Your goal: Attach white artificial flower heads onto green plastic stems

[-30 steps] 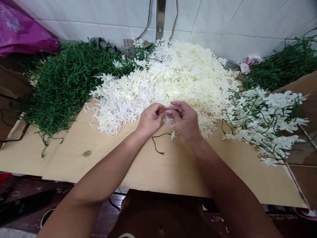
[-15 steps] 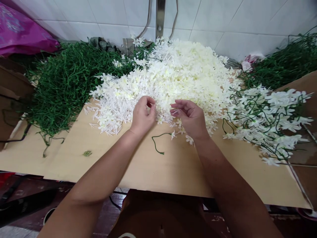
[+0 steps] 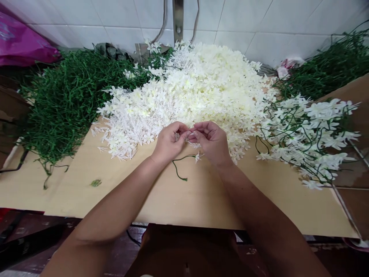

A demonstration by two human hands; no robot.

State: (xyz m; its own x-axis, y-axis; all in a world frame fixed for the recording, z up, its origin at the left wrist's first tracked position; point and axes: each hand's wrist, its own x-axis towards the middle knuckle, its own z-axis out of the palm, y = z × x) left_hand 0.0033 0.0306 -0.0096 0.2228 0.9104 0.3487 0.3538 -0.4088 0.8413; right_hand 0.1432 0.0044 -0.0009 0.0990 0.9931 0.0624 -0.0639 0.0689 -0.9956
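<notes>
Together our left hand (image 3: 169,141) and right hand (image 3: 213,143) curl, tips meeting, whether gripping anything we cannot tell, white blossoms (image 3: 210,90) at twelve o'clock.

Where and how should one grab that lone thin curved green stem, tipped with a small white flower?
Probably pinch the stem near its free end, coming from the near side: that end curves into the open, while the flower lies close to the right hand.

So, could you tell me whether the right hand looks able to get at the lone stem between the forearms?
Probably yes: the stem lies close to the right hand, with nothing seen covering it, though that hand appears to meet the left hand and may need to part first.
</notes>
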